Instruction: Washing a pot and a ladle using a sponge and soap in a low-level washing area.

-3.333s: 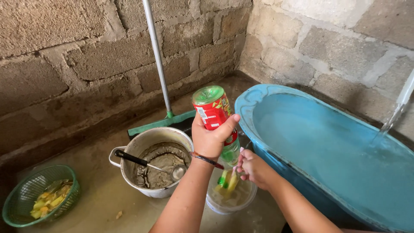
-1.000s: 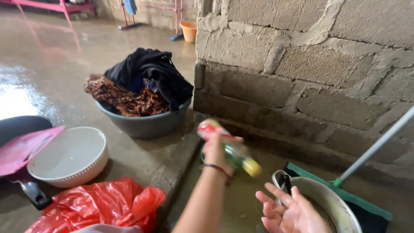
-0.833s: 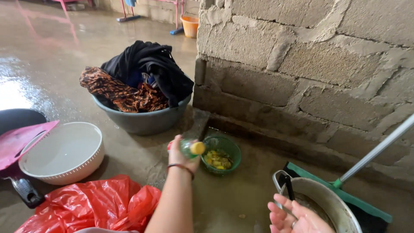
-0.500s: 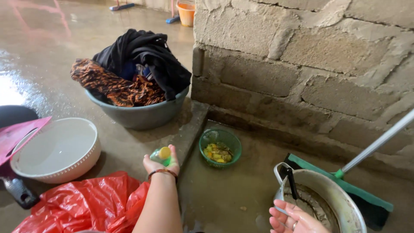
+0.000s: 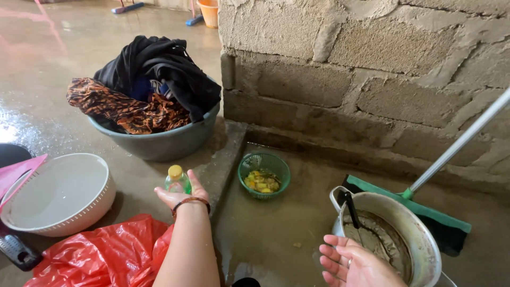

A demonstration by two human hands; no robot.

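My left hand (image 5: 179,197) is wrapped around the lower part of a small green bottle (image 5: 176,180) with a yellow cap. The bottle stands upright, low over the wet concrete floor beside a raised curb (image 5: 223,162). My right hand (image 5: 348,263) hovers open, fingers spread and holding nothing, at the near rim of a dirty metal pot (image 5: 425,242). A black-handled ladle (image 5: 350,204) rests inside the pot. A small green basket (image 5: 264,161) with yellow scraps sits on the floor between my hands, close to the wall.
A grey basin (image 5: 159,144) heaped with dark clothes stands beyond the bottle. A white bowl (image 5: 58,194) and a red plastic bag (image 5: 106,255) lie at the left. A green-headed broom (image 5: 425,210) leans on the block wall (image 5: 372,64) behind the pot.
My view swung left from the blue tub to the wall corner. My left hand carried the bottle down and left, turning it upright near the floor. My right hand let go and opened by the pot.
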